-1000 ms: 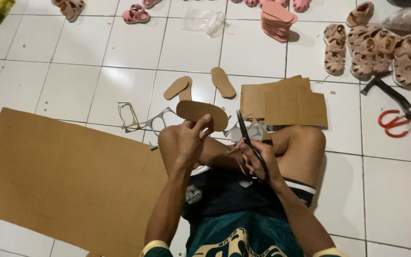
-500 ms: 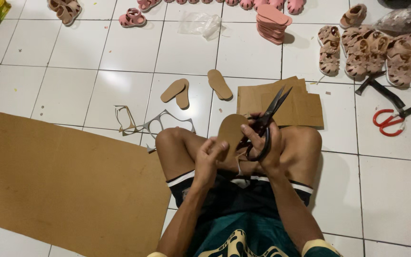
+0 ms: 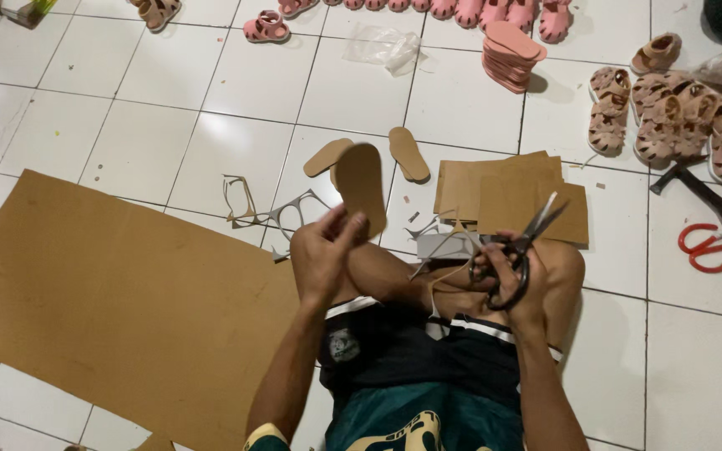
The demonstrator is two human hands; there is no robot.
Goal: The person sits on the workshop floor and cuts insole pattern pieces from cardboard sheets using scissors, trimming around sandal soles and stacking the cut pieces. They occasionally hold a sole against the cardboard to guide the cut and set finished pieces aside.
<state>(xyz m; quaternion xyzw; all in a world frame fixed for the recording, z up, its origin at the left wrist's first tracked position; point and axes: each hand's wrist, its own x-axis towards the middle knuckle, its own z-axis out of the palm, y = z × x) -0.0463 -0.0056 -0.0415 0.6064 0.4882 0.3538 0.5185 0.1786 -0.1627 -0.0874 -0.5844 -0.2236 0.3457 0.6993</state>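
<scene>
I sit cross-legged on a white tiled floor. My left hand holds a brown sole-shaped cardboard cutout upright above my left knee. My right hand grips large black scissors over my right knee, blades slightly apart and pointing up to the right. Thin cardboard trimmings lie between my knees. Two more cut brown soles lie on the floor just beyond.
A big brown cardboard sheet covers the floor at left. Smaller cardboard pieces lie by my right knee. Red-handled scissors and a black tool sit at right. Tan sandals, pink soles and pink sandals lie farther off.
The hands have parted: my left hand carried the cut sole out to the left and raised it, while my right hand with the scissors moved right and lowered slightly.
</scene>
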